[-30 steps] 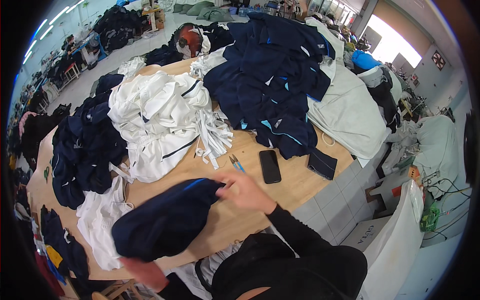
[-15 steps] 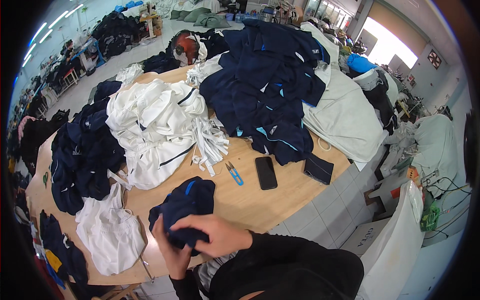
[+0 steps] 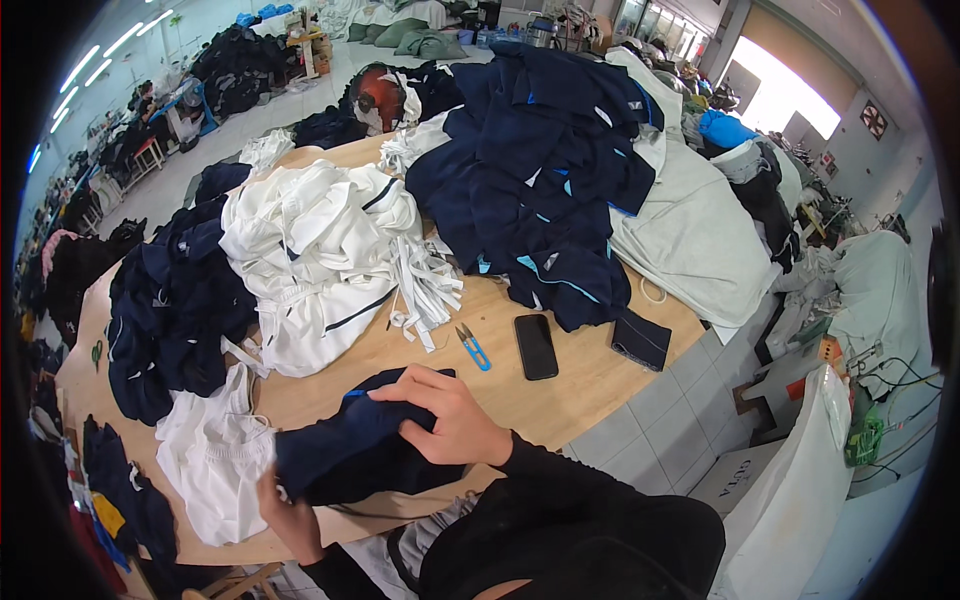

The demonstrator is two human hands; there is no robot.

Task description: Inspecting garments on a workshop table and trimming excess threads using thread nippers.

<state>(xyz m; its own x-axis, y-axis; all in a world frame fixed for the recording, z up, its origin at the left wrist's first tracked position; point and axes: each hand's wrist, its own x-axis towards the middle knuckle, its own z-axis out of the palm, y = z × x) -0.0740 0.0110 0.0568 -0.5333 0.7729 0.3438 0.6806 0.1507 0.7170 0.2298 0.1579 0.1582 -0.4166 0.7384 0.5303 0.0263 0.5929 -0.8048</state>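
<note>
A navy garment with a bright blue strip lies stretched between my hands at the table's near edge. At its left end, my left hand grips the lower corner, with the fingers partly hidden by the cloth. My right hand pinches the upper part of the same cloth near the blue strip. Just beside the left hand lies a white garment with a gathered waist. Beyond the right hand are blue-handled thread snips, a black phone and a folded dark cloth piece.
A tall navy garment heap covers the far side of the wooden table. A white garment heap and another navy pile stand at the left. Green-handled scissors lie at the left edge; a white-covered bulk is at the right.
My hands have moved apart, the left one toward the lower left. The navy garment, bunched up before, is now spread out wider between them.
</note>
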